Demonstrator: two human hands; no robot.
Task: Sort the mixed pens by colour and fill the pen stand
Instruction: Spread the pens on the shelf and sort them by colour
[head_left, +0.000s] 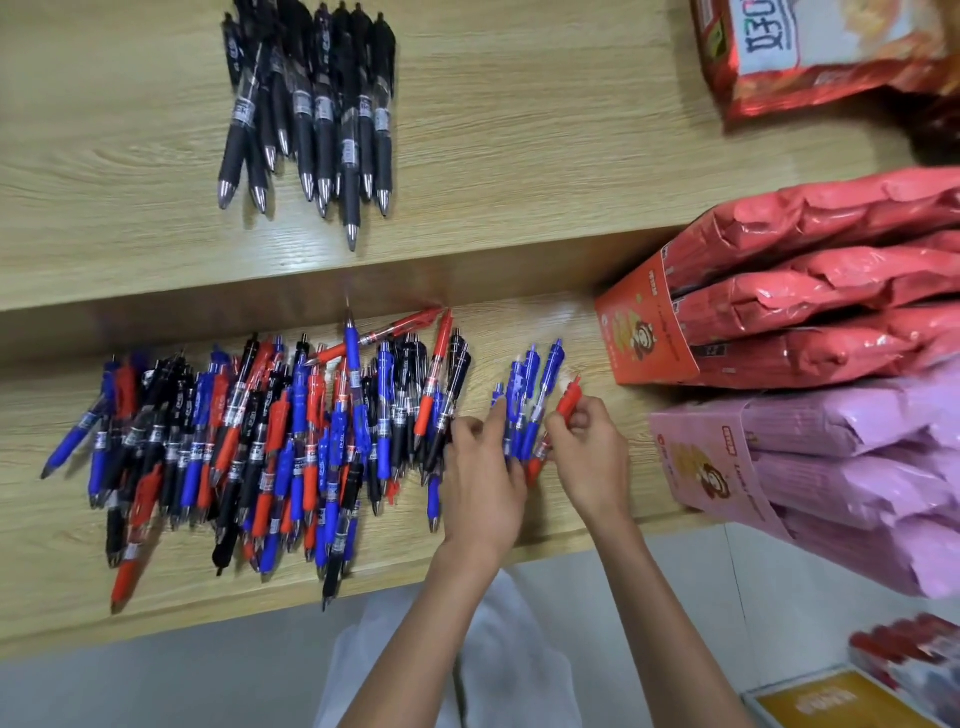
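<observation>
- Light was bright and even; faint glare streaked the upper wooden shelf (519, 171).
- Shadow lay under its near edge.
- Frame edges bowed; the black pens (311, 104) looked blurred.

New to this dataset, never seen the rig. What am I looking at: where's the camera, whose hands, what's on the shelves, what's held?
No machine: a person works bare-handed; the one picture comes from a camera on their head, looking down. On the lower wooden shelf lies a mixed pile of blue, red and black pens; on the upper shelf, black pens only. The left hand holds a bunch of blue pens; the right hand pinches a red pen beside them. Boxed red packets and pink packets sit at the right.
</observation>
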